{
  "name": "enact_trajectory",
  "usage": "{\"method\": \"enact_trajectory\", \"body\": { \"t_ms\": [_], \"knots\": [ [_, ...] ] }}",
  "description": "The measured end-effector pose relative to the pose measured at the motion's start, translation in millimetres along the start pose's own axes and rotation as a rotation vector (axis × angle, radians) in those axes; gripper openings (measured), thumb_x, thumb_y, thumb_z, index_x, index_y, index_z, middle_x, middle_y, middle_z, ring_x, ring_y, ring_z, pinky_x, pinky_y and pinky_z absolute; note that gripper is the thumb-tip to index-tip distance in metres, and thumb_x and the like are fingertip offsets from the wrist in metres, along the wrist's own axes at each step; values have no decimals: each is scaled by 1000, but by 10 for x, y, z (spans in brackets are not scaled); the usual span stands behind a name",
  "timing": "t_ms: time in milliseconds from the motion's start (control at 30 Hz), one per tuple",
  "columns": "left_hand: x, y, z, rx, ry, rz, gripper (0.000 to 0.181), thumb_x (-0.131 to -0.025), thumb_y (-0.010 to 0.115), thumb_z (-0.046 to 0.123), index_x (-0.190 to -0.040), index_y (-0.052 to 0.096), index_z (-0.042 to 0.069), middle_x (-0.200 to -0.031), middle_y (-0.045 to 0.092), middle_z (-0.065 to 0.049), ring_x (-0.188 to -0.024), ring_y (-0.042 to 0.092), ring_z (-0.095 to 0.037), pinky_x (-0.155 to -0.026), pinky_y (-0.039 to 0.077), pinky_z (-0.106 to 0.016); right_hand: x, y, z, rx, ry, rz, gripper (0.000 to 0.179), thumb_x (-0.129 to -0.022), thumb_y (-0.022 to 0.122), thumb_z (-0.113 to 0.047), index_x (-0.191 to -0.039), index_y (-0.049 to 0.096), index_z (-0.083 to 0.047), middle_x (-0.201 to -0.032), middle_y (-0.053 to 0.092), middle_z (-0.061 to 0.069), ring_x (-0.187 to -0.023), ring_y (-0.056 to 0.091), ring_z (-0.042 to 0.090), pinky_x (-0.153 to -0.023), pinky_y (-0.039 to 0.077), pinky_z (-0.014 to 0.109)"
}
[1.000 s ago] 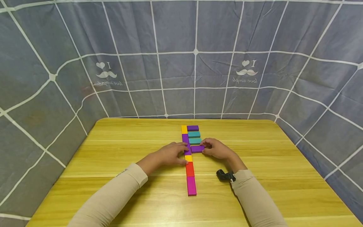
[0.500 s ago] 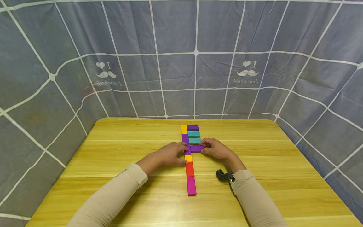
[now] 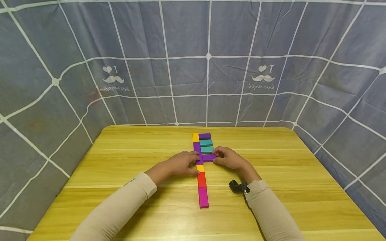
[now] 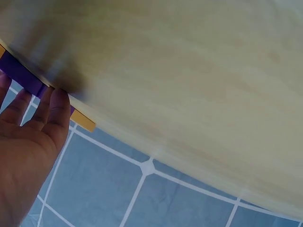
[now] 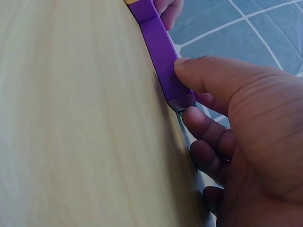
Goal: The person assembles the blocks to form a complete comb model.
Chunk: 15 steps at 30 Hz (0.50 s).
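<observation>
In the head view, a column of coloured blocks runs away from the person. My right hand [image 3: 230,158] pinches the outer end of a purple block [image 3: 208,158] lying crosswise. In the right wrist view, the thumb lies along this purple block [image 5: 163,59], with fingers curled at its far side. Its inner end meets the column. My left hand [image 3: 182,163] touches the column from the left, fingertips on an upright purple block [image 3: 199,161] and thumb by the yellow block [image 3: 200,168]. The left wrist view shows the left fingers, nearly straight, against a purple block [image 4: 21,75].
A red block [image 3: 201,179] and a magenta block [image 3: 203,197] continue the column nearer. Two teal blocks, such as the teal block [image 3: 206,143], and a dark purple block [image 3: 205,136] project right farther back. The wooden table [image 3: 135,144] ends at a grey checked curtain [image 3: 187,77].
The crosswise purple block has slid left with my right hand, closing the small gap to the column. My left hand has stayed in place.
</observation>
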<state>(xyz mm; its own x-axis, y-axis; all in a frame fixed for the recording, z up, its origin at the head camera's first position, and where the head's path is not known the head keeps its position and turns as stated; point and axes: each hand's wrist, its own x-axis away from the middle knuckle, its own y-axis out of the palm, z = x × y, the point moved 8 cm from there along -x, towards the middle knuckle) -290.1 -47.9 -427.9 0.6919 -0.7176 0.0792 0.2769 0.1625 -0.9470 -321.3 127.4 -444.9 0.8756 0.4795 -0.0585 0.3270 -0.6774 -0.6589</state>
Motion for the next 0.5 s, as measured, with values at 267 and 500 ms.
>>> {"method": "enact_trajectory", "body": {
  "t_ms": [267, 500],
  "knots": [
    [4, -14, 6, -53, 10, -3, 64, -91, 64, 52, -142, 55, 15, -155, 41, -3, -141, 38, -28, -115, 31, -39, -7, 17, -22, -35, 3, 11, 21, -94, 66, -9, -112, 62, 2, -91, 55, 8, -84, 48, 21, -72, 40, 32],
    [13, -71, 5, -35, 43, 32, 63, -91, 66, 49, -141, 55, 11, -151, 45, -6, -137, 44, -26, -114, 34, -37, -40, 19, -2, -64, 35, 8, 21, -95, 67, -11, -113, 62, -3, -92, 54, 5, -85, 48, 19, -74, 41, 30]
  ]
}}
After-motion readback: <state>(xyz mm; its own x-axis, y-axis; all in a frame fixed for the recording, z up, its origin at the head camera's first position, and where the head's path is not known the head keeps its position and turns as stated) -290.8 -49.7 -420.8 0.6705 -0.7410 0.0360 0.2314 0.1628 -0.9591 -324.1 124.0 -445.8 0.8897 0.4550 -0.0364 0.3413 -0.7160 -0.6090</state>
